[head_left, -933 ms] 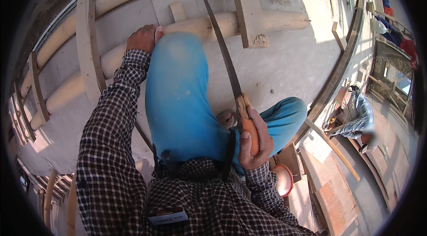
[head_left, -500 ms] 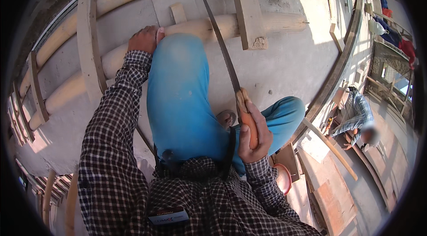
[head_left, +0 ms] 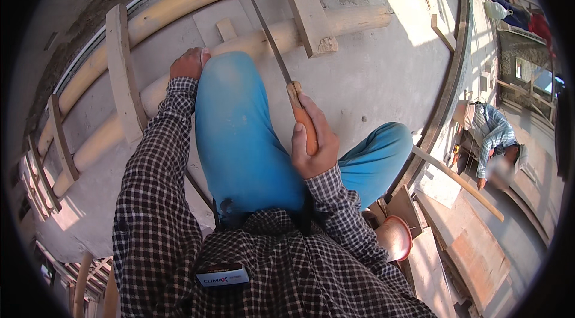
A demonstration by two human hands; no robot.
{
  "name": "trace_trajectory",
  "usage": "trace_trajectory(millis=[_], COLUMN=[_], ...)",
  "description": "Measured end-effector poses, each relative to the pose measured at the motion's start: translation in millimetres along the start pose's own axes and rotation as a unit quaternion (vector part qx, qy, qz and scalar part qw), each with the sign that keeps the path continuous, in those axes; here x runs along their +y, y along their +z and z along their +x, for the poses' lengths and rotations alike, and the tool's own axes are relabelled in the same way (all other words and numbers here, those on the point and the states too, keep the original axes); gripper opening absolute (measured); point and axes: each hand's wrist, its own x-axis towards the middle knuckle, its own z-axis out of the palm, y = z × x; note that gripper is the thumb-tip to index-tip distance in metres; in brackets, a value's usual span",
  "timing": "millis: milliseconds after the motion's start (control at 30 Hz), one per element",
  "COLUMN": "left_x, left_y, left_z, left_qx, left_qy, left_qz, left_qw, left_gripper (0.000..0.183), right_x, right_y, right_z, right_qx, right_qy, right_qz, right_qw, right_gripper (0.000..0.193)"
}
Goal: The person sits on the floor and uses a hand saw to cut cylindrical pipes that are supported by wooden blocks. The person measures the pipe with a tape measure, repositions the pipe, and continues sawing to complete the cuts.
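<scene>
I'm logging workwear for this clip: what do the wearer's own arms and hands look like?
Long sleeves, finely checked in dark brownish-black and white, cover both arms down to the wrists. The left hand and right hand wear no gloves; no watch shows.

Bare concrete (head_left: 353, 87), loose boards (head_left: 479, 261) and poles (head_left: 185, 6) suggest a building site.

Saw (head_left: 283, 65) farther forward than before

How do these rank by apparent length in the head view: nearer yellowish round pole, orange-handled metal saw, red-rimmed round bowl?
1. Nearer yellowish round pole, partly covered
2. Orange-handled metal saw
3. Red-rimmed round bowl
</scene>
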Motion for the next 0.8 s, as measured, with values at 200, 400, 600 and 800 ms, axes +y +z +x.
trace_trajectory(millis=[200,400,600,800], left_x=[-18,-1,-16,-15], left_y=[13,4,15,14], left_z=[-11,-6,-24,10], left_qx=[0.014,-0.025,-0.011,0.043], left_qy=[-0.032,-0.008,-0.007,0.013], left_qz=[-0.026,-0.011,-0.005,0.003], left_qw=[0.999,1.000,1.000,0.999], left_gripper=[0.057,0.057,0.057,0.055], right_x=[-11,-13,-10,-8], right_y=[-9,-38,-40,-38], right_z=[19,-33,-7,-42], right_qx=[-0.024,-0.028,-0.020,0.010], right_qy=[-0.034,0.008,0.031,-0.034], right_qz=[0.017,-0.036,-0.002,-0.021], right_qw=[0.999,0.999,0.999,0.999], right_gripper=[0.048,0.046,0.047,0.045])
